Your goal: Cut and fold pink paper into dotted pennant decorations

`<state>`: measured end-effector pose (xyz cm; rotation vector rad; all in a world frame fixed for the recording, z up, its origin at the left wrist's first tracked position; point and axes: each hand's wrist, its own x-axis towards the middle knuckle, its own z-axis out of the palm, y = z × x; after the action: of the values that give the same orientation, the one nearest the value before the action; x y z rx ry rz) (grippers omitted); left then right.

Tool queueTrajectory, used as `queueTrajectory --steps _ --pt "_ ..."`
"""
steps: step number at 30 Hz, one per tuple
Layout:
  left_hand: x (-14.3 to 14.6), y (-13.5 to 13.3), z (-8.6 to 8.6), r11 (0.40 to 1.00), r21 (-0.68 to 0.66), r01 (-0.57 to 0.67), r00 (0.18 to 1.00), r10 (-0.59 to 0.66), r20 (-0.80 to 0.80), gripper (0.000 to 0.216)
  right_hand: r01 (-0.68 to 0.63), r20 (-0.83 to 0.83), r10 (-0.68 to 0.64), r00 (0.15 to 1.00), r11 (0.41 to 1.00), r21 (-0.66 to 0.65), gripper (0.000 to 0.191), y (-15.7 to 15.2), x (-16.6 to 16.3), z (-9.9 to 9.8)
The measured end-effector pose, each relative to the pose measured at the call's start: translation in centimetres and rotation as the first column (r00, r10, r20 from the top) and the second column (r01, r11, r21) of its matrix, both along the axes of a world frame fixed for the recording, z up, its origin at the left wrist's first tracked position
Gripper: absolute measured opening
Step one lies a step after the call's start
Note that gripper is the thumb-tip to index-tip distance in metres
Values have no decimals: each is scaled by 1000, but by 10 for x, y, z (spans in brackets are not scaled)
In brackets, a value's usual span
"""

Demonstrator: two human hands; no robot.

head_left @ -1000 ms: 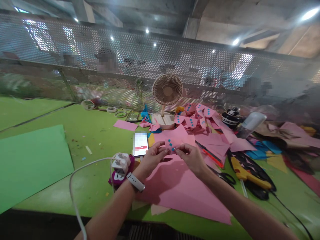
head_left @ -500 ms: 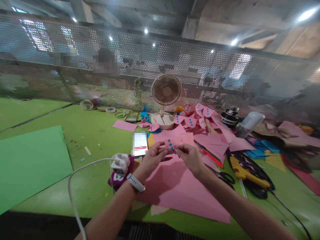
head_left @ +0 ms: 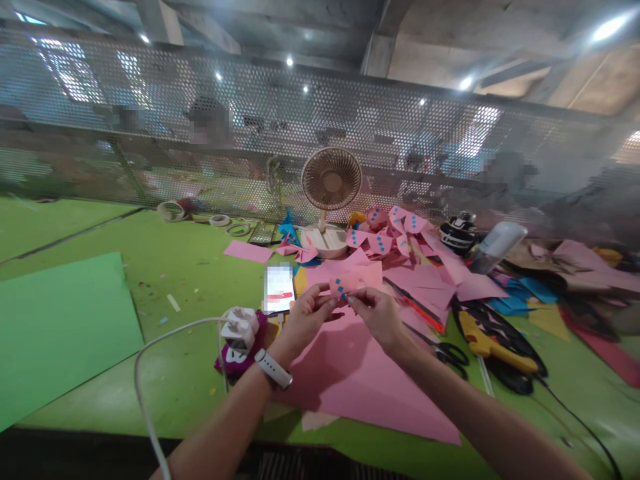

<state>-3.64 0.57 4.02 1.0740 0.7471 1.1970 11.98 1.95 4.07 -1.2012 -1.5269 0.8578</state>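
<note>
The left hand and the right hand pinch a small pink paper with blue diamonds between thumbs and fingers. This paper is held above a large pink sheet, which lies on the green table.

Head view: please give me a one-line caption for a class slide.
Left hand and right hand hold a small pink paper piece with blue diamonds over a larger pink sheet.
</note>
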Motion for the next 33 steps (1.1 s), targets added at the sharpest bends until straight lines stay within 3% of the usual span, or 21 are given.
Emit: queueTrajectory --steps 24,33 --pt "1 3 -8 994 20 -109 991 110 -75 48 10 24 -10 1000 1000 -9 18 -4 -6 -7" --pt "0 4 -6 994 0 -111 993 111 -35 48 -9 -120 2 993 998 -55 21 -4 -2 -10"
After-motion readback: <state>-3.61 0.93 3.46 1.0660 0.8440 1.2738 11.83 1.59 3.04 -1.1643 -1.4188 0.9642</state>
